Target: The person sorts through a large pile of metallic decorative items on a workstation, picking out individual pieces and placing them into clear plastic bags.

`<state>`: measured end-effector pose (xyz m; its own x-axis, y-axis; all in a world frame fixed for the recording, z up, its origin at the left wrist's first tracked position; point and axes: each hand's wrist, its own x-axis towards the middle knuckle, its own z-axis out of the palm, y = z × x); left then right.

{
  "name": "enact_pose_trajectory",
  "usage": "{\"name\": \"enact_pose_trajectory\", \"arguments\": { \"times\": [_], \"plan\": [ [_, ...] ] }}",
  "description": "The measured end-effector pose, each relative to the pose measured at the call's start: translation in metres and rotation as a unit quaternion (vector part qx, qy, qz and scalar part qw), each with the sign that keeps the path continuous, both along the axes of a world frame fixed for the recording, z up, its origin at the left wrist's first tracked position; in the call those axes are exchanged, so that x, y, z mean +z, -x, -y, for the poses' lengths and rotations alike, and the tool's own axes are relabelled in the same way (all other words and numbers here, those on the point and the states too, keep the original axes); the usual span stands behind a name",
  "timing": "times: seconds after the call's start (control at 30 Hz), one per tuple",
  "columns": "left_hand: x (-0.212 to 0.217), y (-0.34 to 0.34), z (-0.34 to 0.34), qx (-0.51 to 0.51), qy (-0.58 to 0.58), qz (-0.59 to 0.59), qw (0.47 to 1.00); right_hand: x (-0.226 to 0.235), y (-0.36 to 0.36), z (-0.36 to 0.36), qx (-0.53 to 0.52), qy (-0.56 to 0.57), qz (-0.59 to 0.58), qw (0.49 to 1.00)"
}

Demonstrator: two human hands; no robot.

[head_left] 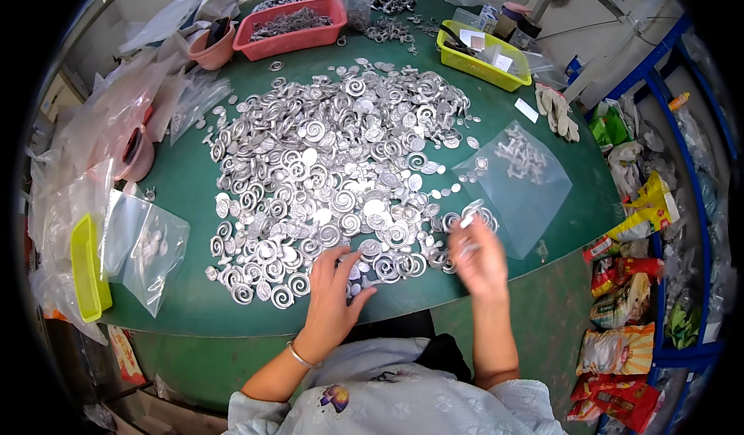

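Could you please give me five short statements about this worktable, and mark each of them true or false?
1. The left hand is at the near edge of the heap of silvery pieces. True.
2. A bracelet is on the right wrist. False: the bracelet is on the left wrist.
3. The right hand wears a glove. False: it is bare.
4. White gloves lie toward the table's right side. True.
5. The tabletop is red. False: the tabletop is green.

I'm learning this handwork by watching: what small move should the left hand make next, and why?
The left hand should probably pinch one of the small metal pieces: they lie at the near edge of the pile, within the hand's open grasp.
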<state>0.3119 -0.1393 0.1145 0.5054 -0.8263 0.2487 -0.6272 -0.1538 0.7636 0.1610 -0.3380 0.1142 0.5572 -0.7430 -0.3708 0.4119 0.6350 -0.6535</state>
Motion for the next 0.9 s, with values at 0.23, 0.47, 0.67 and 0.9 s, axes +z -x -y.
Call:
{"name": "enact_pose_trajectory", "arguments": {
  "times": [0.23,0.47,0.67,0.9],
  "plan": [
    [-0.020,0.001,-0.012,-0.011,-0.091,0.136,0.986,0.006,-0.003,0.012,-0.090,0.209,-0.064,0.972],
    [-0.013,0.002,-0.006,-0.036,-0.113,0.160,0.980,0.002,-0.001,-0.021,0.188,0.265,-0.122,0.938],
    [-0.018,0.003,-0.007,-0.024,-0.043,0.111,0.993,0.006,-0.004,-0.040,0.246,0.458,-0.243,0.819],
    [-0.004,-0.002,-0.008,0.006,0.039,0.025,0.999,0.010,-0.017,-0.063,0.252,0.507,-0.225,0.793]
  ]
}}
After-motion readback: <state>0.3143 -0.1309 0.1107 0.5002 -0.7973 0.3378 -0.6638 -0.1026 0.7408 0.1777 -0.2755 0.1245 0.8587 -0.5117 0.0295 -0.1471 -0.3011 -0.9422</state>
